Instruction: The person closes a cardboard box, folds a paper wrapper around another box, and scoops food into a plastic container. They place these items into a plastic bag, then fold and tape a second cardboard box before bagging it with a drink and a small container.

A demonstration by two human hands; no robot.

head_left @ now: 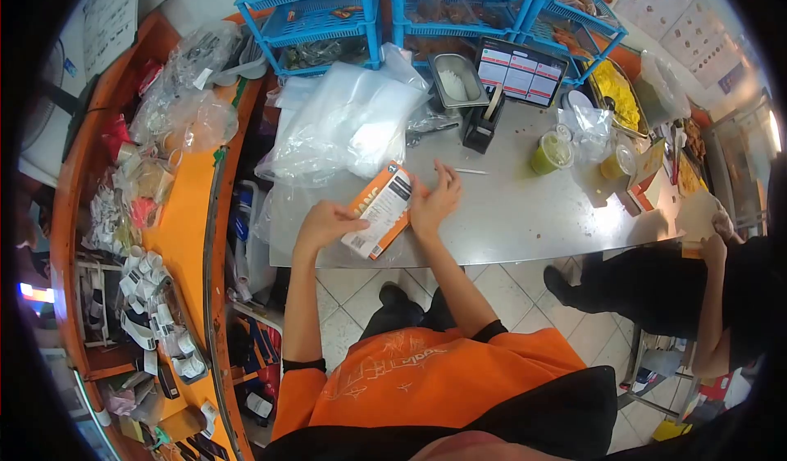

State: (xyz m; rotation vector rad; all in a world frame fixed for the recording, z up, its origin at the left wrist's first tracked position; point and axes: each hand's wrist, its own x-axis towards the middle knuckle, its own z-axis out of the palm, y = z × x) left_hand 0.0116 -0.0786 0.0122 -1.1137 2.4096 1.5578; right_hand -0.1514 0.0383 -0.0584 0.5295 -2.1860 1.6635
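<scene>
Orange and white card made up the box (383, 211), which lay tilted between both hands near the front edge of the metal table (508, 215), its printed face upward. Its top end leaned to the right, toward the plastic bags and pen.

Left hand (328, 225): partly closed on the lower left side of the box, thumb over the printed face, fingers at the left edge. Most of the box extended beyond this grip, up and to the right.

Right hand (436, 204): open, fingers loosely spread and raised, thumb side against the upper right edge of the box. Whether it bore any weight could not be told.

Surroundings: clear plastic bags (344, 117) were heaped just beyond the box. A thin pen (471, 172) lay beyond the right hand, with a black dispenser (479, 131) farther back, near a metal tub (459, 80) of white contents and a lit tablet (520, 72). A green-filled cup (552, 154) stood to the right. Blue racks (320, 27) lined the back. At far right, a co-worker's hands (719, 230) held a flat tan piece (697, 215), well apart from the box.
</scene>
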